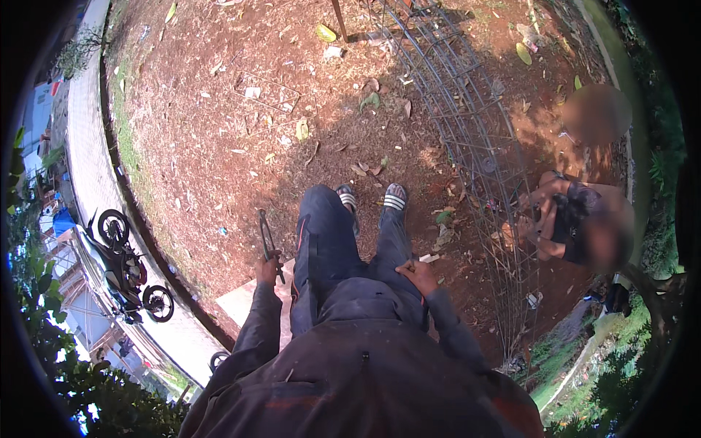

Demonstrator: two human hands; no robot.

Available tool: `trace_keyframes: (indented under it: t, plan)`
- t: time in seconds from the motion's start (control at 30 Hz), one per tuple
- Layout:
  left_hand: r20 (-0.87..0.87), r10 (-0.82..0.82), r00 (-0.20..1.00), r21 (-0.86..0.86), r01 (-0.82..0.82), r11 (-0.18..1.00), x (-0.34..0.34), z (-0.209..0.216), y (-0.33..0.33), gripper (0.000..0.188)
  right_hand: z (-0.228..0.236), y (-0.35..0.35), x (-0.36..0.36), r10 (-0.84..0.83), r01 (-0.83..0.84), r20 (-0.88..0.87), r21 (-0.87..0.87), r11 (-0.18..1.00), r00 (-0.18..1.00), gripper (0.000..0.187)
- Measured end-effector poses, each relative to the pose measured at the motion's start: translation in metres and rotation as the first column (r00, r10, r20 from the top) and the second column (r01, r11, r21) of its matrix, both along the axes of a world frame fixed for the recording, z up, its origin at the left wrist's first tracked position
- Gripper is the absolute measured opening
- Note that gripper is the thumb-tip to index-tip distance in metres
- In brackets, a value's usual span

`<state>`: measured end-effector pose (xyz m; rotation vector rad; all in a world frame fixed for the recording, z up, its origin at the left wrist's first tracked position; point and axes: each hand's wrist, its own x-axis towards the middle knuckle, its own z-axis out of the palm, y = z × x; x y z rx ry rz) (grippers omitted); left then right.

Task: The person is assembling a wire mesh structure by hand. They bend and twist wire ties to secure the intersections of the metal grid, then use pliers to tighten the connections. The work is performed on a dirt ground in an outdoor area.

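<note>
Head view: left hand (269, 269) above reddish dirt (201, 182), road (89, 139) beyond

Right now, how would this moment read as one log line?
left hand: gripping long-handled tool | right hand: at right trouser leg | right side: metal-bar framework, co-worker beside it

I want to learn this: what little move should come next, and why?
Maybe bring the tool across toward the metal bars: the left hand holds it out to the left, while the bars are over on the right.
</note>
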<state>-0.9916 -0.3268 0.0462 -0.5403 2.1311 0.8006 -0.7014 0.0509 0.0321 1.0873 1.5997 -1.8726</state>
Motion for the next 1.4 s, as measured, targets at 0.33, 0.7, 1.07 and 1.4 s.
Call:
trace_keyframes:
  t: [0.33, 0.7, 1.07, 1.4]
  plan:
    - [-0.214, -0.672, 0.709, -0.039, 0.681, 0.731, -0.389, -0.199, 0.113, 0.037, 0.016, -0.036, -0.188, -0.144, 0.115, 0.125, 0.215, 0.970, 0.982, 0.033]
    - [-0.207, -0.948, 0.241, -0.189, 0.941, 0.281, -0.614, -0.332, 0.321, 0.027, -0.122, 0.069, -0.381, -0.209, 0.128, 0.080, 0.568, 0.813, 0.975, 0.029]
    - [-0.294, -0.849, -0.440, -0.214, 0.895, -0.391, -0.540, -0.487, 0.446, 0.024, -0.330, 0.076, -0.282, -0.060, -0.205, 0.255, 0.877, 0.434, 0.965, 0.018]
    - [-0.507, -0.200, -0.838, -0.453, 0.457, -0.765, -0.429, -0.696, 0.572, 0.038, -0.642, -0.057, -0.211, -0.370, -0.238, 0.505, 0.786, 0.570, 0.780, 0.029]
